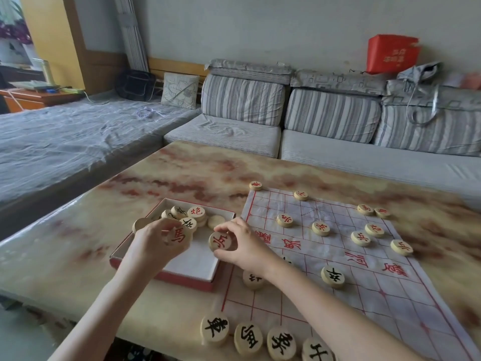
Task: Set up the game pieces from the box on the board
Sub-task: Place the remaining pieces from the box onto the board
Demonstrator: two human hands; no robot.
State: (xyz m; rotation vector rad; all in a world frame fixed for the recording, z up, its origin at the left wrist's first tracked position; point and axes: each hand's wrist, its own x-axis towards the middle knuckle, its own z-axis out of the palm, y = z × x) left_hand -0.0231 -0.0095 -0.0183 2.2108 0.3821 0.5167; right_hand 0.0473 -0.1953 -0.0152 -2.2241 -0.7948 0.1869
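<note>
Both hands are loaded: left hand (158, 241) is pinched around a red-marked horse piece (177, 236), right hand (240, 242) is pinched around a red soldier piece (221, 241), thumb under, fingers over the top edge. Both discs are face-up toward the camera, held over the near half of the box (197, 267), so this reads as the pick step, pieces just lifted clear and not yet carried across. The box sits on the marble-look table (78, 230) just left of the board (364, 256), its right edge touching or overlapping the cloth's left border; can't tell which. A small heap of remaining pieces (192, 216) is bunched in the box's far corner, some face-down, so more picks are left. On the board: red side at the far end is partly filled, with four red soldiers (321, 228) in a rough row, a cannon (374, 229) and a few back-rank pieces; the row looks one soldier short on its left end. Black has one soldier (333, 276) out, another partly hidden under the right forearm, and a row of black back-rank pieces (248, 338) along the near edge. Next move, my read: right hand carries the soldier to the open soldier point at far left, left hand takes the horse to the red back rank. Cloth is creased, so set pieces down flat on intersections without dragging it.
</note>
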